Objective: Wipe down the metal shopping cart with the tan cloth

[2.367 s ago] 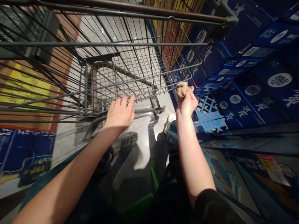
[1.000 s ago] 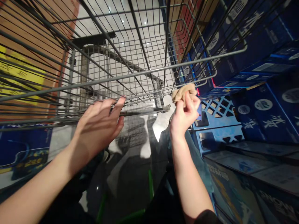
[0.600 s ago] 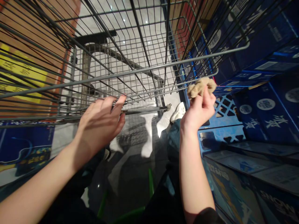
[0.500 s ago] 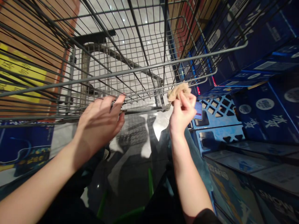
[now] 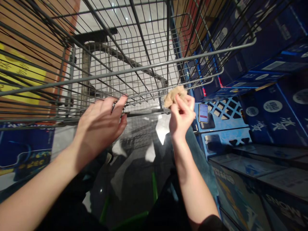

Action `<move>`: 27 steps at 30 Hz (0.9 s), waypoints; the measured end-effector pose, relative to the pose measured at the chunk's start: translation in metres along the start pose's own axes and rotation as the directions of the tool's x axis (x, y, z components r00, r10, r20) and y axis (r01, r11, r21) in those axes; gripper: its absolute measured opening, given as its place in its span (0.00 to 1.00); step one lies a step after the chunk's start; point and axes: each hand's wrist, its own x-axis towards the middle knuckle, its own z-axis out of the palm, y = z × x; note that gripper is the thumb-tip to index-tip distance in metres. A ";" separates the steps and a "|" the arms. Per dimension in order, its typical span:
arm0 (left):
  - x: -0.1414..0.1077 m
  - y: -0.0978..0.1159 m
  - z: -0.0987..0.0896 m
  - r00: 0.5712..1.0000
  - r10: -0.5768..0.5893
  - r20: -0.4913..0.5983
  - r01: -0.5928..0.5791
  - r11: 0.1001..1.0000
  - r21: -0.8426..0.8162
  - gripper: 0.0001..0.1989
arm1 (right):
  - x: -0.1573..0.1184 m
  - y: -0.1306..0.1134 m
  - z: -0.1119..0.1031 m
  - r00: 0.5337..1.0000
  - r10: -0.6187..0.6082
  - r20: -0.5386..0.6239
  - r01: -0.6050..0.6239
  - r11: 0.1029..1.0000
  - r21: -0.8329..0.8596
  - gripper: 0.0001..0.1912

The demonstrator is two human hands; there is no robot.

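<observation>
Pinching a tan lump (image 5: 175, 96), the right hand (image 5: 182, 115) slants it apparently up-right.

Upside-down "SNOW" on a carton (image 5: 284, 205), white brush-style Chinese characters on blue cartons (image 5: 281, 123), yellow sign (image 5: 19, 72) with unreadable black lettering

Head-worn view faces forward and down (close above a shopping cart (image 5: 115, 73)).

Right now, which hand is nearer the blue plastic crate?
The right hand, pinching a crumpled tan item, is nearer, just beside the blue plastic crate. The left hand is farther off, beneath the wire cart basket.
</observation>
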 end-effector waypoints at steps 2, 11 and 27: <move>0.000 0.000 0.001 1.000 -0.004 -0.004 0.004 1.000 -0.006 0.32 | -0.017 -0.002 0.009 0.986 -0.016 0.164 0.013 1.000 0.019 0.11; 0.001 -0.002 -0.001 1.000 0.007 -0.013 -0.007 1.000 0.007 0.29 | 0.028 -0.002 -0.011 0.940 -0.084 -0.332 0.059 0.995 -0.084 0.21; 0.000 -0.009 0.006 0.993 0.087 -0.079 -0.084 0.995 0.046 0.33 | 0.042 -0.001 -0.010 0.904 -0.027 -0.426 0.062 0.996 0.067 0.19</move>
